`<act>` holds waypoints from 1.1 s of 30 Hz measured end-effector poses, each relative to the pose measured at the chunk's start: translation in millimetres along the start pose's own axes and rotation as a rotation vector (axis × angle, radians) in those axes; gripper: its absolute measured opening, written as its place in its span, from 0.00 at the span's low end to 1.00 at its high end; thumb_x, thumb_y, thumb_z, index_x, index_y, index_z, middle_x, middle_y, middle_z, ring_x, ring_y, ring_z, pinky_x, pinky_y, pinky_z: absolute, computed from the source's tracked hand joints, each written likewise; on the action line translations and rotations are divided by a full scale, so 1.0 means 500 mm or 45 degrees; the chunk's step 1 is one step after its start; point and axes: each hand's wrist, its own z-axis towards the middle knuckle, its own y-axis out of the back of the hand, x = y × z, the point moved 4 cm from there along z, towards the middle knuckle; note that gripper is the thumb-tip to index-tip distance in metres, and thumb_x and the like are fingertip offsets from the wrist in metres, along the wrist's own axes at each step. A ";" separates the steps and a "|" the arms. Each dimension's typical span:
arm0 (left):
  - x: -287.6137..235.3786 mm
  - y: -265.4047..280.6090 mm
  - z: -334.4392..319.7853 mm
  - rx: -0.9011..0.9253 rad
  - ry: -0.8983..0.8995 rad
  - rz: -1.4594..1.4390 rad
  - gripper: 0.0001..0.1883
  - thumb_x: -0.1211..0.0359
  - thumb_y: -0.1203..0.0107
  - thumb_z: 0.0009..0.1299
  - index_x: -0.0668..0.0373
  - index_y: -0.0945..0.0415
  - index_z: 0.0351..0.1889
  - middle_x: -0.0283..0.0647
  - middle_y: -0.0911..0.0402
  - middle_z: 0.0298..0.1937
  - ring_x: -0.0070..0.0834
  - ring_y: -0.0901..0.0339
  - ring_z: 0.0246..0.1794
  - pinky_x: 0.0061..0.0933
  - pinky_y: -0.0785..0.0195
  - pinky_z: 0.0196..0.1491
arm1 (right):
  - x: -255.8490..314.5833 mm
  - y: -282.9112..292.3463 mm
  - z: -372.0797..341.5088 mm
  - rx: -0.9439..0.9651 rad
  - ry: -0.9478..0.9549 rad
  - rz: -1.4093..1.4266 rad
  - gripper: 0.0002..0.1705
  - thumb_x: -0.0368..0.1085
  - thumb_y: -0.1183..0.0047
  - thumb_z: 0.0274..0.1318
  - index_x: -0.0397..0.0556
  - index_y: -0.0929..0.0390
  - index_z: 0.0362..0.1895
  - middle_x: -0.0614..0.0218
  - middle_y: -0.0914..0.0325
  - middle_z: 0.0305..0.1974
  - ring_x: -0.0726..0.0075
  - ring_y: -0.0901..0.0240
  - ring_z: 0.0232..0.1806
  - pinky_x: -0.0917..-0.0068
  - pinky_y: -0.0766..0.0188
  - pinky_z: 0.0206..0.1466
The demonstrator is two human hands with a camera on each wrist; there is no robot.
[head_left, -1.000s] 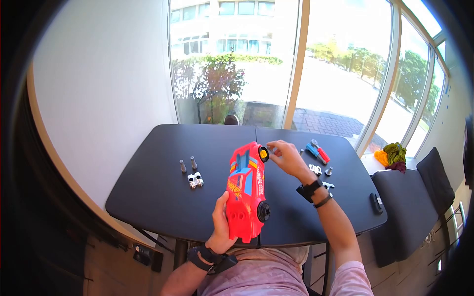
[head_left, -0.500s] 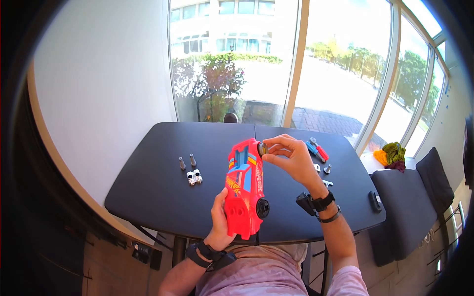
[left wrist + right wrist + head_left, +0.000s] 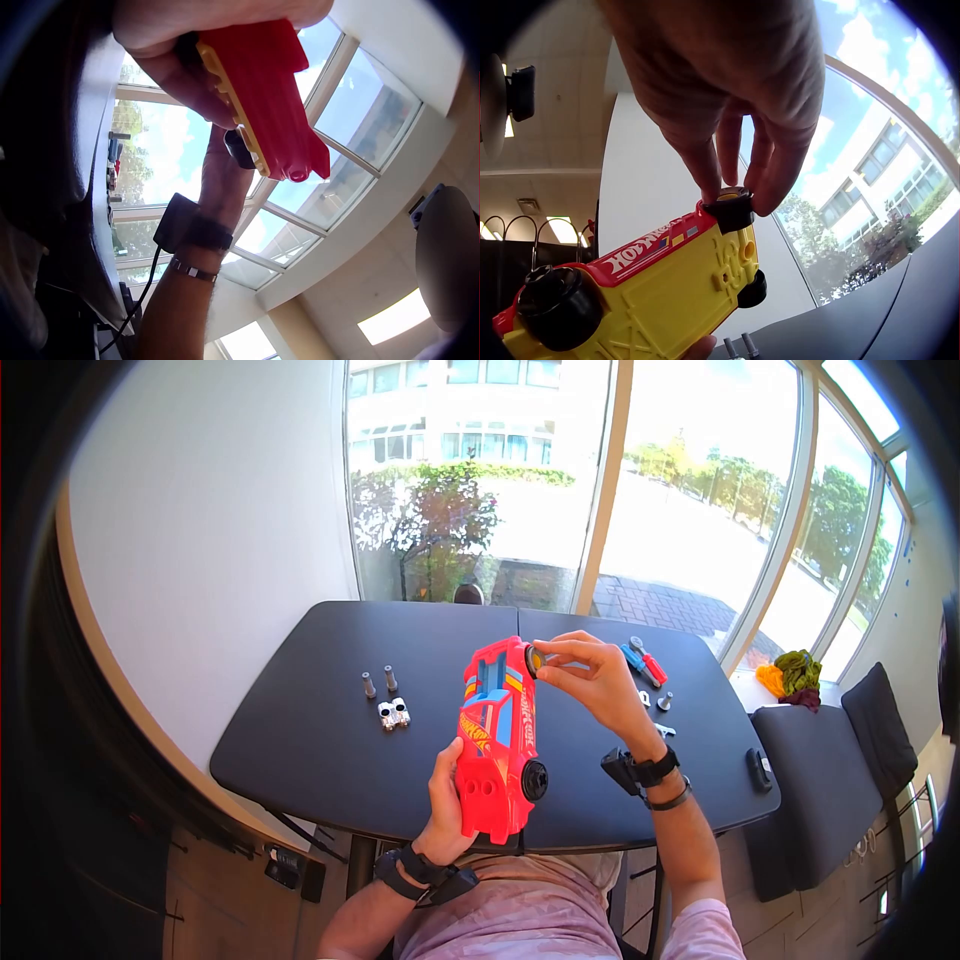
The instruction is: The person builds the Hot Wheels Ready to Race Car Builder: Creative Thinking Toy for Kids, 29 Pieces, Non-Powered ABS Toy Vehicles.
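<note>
My left hand (image 3: pixel 446 812) holds a red toy car (image 3: pixel 498 760) by its lower end, above the dark table (image 3: pixel 300 760). My right hand (image 3: pixel 592 678) is at the car's upper end, with thumb and fingers pinching the black wheel (image 3: pixel 733 216) there. That wheel sits against the car's side, and some yellow shows at its hub. A second black wheel (image 3: pixel 535 780) is on the same side, lower down. In the right wrist view the car's yellow underside (image 3: pixel 667 292) faces the camera. In the left wrist view my left hand (image 3: pixel 217 19) covers part of the red body.
Two grey pegs (image 3: pixel 369 685) stand on the left of the table beside a silver engine-shaped piece (image 3: pixel 394 714). Tools with blue and red handles (image 3: pixel 650 668), a grey peg (image 3: pixel 665 701) and a small white piece (image 3: pixel 665 731) lie on the right. A dark chair (image 3: pixel 815 790) stands beyond.
My right hand has moved in from just beside the upper wheel and now pinches it. The car stays in my left hand, nearly in place.
</note>
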 end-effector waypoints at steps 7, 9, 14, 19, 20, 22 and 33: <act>-0.004 -0.007 -0.003 -0.005 0.013 0.002 0.41 0.38 0.49 0.86 0.61 0.32 0.82 0.49 0.14 0.70 0.37 0.10 0.66 0.44 0.14 0.67 | -0.009 -0.005 -0.002 -0.132 0.047 -0.033 0.22 0.29 0.25 0.70 0.37 0.10 0.65 0.60 0.13 0.60 0.67 0.12 0.60 0.67 0.07 0.66; -0.006 -0.010 -0.006 0.007 0.015 0.017 0.41 0.38 0.49 0.86 0.61 0.32 0.82 0.49 0.14 0.70 0.37 0.10 0.66 0.45 0.14 0.67 | -0.007 -0.008 -0.006 -0.182 0.060 -0.065 0.22 0.29 0.24 0.69 0.36 0.10 0.64 0.60 0.12 0.59 0.66 0.10 0.60 0.67 0.07 0.66; -0.008 -0.017 -0.009 -0.013 0.001 0.008 0.40 0.40 0.49 0.86 0.64 0.31 0.80 0.51 0.13 0.68 0.39 0.08 0.62 0.46 0.10 0.62 | -0.020 -0.026 -0.015 -0.304 0.041 0.039 0.20 0.31 0.23 0.68 0.35 0.09 0.60 0.61 0.10 0.56 0.69 0.09 0.57 0.68 0.08 0.65; -0.010 -0.020 -0.012 0.022 0.008 0.071 0.41 0.37 0.51 0.86 0.61 0.32 0.82 0.49 0.14 0.70 0.37 0.10 0.65 0.45 0.13 0.66 | -0.049 -0.044 -0.022 -0.350 0.015 0.187 0.20 0.32 0.24 0.71 0.39 0.12 0.62 0.63 0.07 0.53 0.74 0.10 0.55 0.71 0.10 0.60; -0.010 -0.019 -0.012 0.027 0.008 0.073 0.41 0.37 0.51 0.86 0.61 0.32 0.82 0.49 0.14 0.70 0.37 0.10 0.65 0.45 0.13 0.66 | -0.047 -0.049 -0.025 -0.349 0.010 0.218 0.20 0.32 0.25 0.72 0.40 0.12 0.62 0.63 0.07 0.53 0.75 0.10 0.55 0.72 0.11 0.60; -0.009 -0.017 -0.012 0.034 0.007 0.075 0.42 0.36 0.51 0.86 0.61 0.32 0.82 0.48 0.14 0.70 0.37 0.10 0.65 0.45 0.12 0.66 | -0.045 -0.056 -0.027 -0.341 0.001 0.296 0.20 0.32 0.26 0.73 0.40 0.13 0.64 0.64 0.07 0.53 0.76 0.11 0.56 0.73 0.13 0.61; -0.008 -0.016 -0.009 0.031 -0.020 0.064 0.43 0.36 0.51 0.86 0.61 0.34 0.83 0.49 0.15 0.71 0.37 0.11 0.66 0.44 0.14 0.67 | -0.035 -0.063 -0.033 -0.121 -0.017 0.551 0.29 0.28 0.35 0.80 0.45 0.19 0.80 0.73 0.25 0.62 0.80 0.25 0.65 0.75 0.26 0.72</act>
